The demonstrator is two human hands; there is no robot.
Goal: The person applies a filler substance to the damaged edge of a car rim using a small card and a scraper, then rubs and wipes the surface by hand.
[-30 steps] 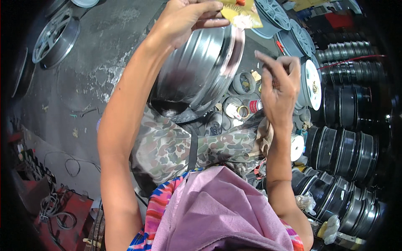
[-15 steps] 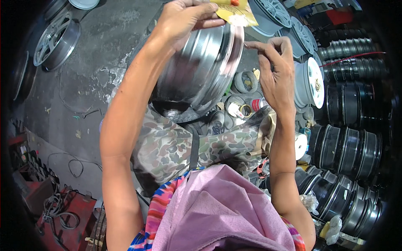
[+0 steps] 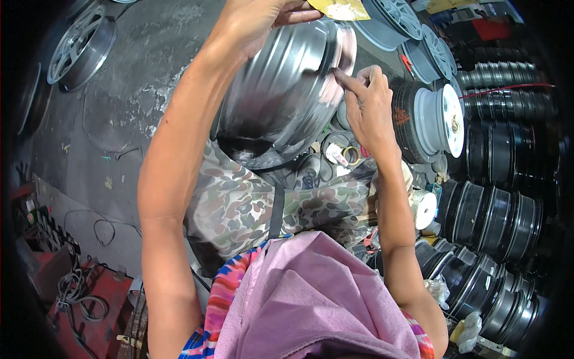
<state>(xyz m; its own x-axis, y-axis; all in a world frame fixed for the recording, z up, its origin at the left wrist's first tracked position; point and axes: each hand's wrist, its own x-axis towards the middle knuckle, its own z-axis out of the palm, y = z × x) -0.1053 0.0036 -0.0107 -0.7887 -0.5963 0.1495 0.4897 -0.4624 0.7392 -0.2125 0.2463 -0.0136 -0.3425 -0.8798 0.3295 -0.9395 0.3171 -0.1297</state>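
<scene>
A bare metal wheel rim [image 3: 272,90] stands on edge before my knees, with pinkish filler smeared along its right lip. My left hand [image 3: 254,21] is closed on a yellow sheet [image 3: 339,9] at the top edge of the view, above the rim. A pale whitish paste lies on that sheet. At the rim's right lip is my right hand [image 3: 372,110]: its index finger stretches out against the filler, the other fingers bend, and nothing shows in its grasp. The fingers of my left hand are partly cut off by the picture's edge.
Stacked dark rims [image 3: 496,212] line the right side. A white wheel with a tyre [image 3: 412,119] stands beside my right hand, and grey wheels [image 3: 388,24] behind it. A tape roll [image 3: 351,157] lies below the rim. Cables cross a red case [image 3: 95,311] at lower left.
My right hand has moved left onto the rim's lip, touching the filler. My left hand and the yellow sheet have shifted up in the view. The rim appears slightly turned.
</scene>
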